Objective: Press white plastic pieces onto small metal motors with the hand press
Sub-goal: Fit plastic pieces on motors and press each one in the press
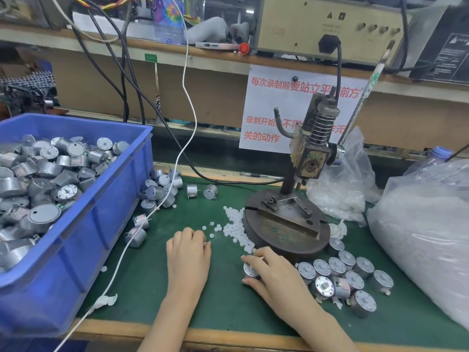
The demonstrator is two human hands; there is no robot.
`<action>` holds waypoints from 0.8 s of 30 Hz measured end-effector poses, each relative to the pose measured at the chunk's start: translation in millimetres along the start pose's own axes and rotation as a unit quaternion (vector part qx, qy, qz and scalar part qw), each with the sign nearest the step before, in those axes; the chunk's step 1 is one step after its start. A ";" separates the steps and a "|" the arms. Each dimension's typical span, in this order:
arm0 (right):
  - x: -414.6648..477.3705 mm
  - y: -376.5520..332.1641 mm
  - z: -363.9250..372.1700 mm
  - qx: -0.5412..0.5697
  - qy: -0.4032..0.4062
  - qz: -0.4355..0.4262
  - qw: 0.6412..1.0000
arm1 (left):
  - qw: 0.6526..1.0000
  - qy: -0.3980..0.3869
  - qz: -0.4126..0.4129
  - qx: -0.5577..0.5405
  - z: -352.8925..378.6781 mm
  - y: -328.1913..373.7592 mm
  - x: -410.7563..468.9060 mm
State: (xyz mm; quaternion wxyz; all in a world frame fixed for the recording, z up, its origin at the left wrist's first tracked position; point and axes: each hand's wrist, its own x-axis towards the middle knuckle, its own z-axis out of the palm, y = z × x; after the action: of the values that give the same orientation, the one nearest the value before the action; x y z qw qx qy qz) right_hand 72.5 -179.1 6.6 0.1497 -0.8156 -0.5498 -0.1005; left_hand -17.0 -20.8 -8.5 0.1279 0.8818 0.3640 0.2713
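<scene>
1. Your right hand (269,271) rests on the green mat (223,303) just in front of the hand press (284,237). Its fingers are curled round a small metal motor (250,270): thumb on the near side, the other fingers over the top.
2. Your left hand (189,250) lies knuckles up on the mat, with the fingers bent under and close together. The fingertips sit at the edge of the scattered white plastic pieces (234,226). One piece shows right at the fingertips, but I cannot tell whether you are pinching it or only touching it.
3. The white pieces lie in a loose heap against the left side of the press's round base.
4. A cluster of motors (340,273) stands on the mat to the right of your right hand, most with the flat face up.
5. The blue bin (101,224) on your left is heaped with motors, and loose motors (162,189) lie beside it.
</scene>
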 end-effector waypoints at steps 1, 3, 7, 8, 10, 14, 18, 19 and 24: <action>-2.2 1.6 0.9 -0.017 0.012 -0.016 1.000 | 1.000 -0.003 -0.004 -0.002 1.2 -0.7 0.4; -5.4 3.3 0.8 -0.041 0.028 -0.032 0.998 | 1.000 -0.010 -0.012 -0.003 3.0 -2.0 0.7; -11.7 11.0 1.7 -0.057 0.051 -0.033 0.997 | 1.000 -0.008 -0.014 -0.013 2.1 -1.8 -0.2; -12.7 12.7 1.6 -0.062 0.058 -0.032 0.996 | 1.000 -0.007 -0.015 -0.013 1.7 -1.6 -0.1; -15.3 15.0 0.6 -0.066 0.065 -0.034 0.995 | 1.000 -0.005 -0.012 -0.015 1.5 -1.5 -0.2; -21.2 22.1 -2.9 -0.078 0.073 -0.038 0.994 | 1.000 -0.011 -0.015 -0.017 2.8 -2.3 -0.2; -26.5 32.3 -5.7 -0.088 0.090 -0.049 0.991 | 0.999 -0.018 -0.020 -0.019 4.1 -3.9 1.2; -28.1 34.2 -5.8 -0.089 0.093 -0.053 0.990 | 0.999 -0.017 -0.020 -0.022 4.0 -4.0 1.2; -33.8 39.8 -8.0 -0.079 0.090 -0.046 0.992 | 0.999 -0.021 -0.022 -0.033 3.1 -4.9 0.5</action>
State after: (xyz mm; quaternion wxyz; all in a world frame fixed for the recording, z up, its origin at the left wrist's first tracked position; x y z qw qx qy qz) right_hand 96.7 -225.2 -2.3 0.1291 -0.7865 -0.5613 -0.2227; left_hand -17.8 -17.1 -12.9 0.1707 0.8742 0.3713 0.2622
